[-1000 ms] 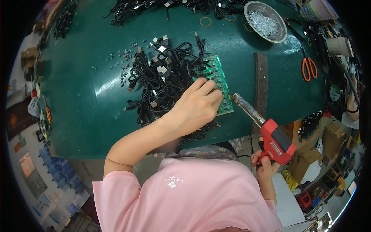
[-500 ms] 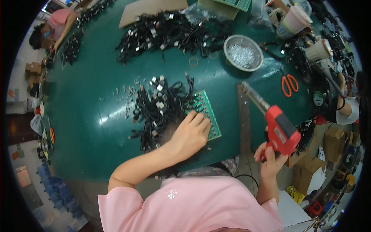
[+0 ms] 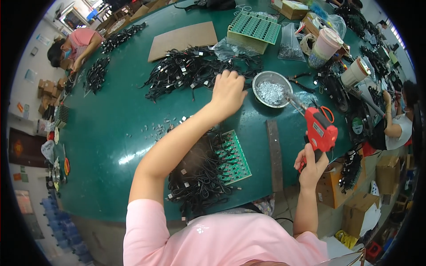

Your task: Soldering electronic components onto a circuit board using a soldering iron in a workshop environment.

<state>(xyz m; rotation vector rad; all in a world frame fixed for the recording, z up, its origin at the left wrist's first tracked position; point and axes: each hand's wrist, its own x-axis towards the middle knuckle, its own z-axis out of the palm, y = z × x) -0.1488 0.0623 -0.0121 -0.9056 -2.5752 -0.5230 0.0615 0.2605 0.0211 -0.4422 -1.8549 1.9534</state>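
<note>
My right hand (image 3: 312, 166) grips a red soldering gun (image 3: 320, 131) with a black handle; its long metal tip points to the right rim of a metal bowl (image 3: 272, 104) full of small silvery pieces. My left hand (image 3: 228, 92) is stretched out left of the bowl, over the near edge of a long heap of black cables (image 3: 177, 73). Its fingers curl down, slightly blurred, with the tips hidden. Nearer to me lies a green circuit board panel (image 3: 239, 157). Black cables with metal plugs (image 3: 199, 186) bunch along its left side, partly under my left forearm.
A dark metal bar (image 3: 275, 155) lies right of the board. Orange-handled scissors (image 3: 327, 114) and pliers (image 3: 301, 82) lie beyond the soldering gun. Stacked circuit boards (image 3: 253, 33), a brown cardboard sheet (image 3: 182, 40) and lidded cups (image 3: 326, 46) stand at the back. Other people work left and right.
My left hand has left the circuit board and moved away from me to the far cable heap. The soldering gun's tip has come to the bowl. The view has tilted up.
</note>
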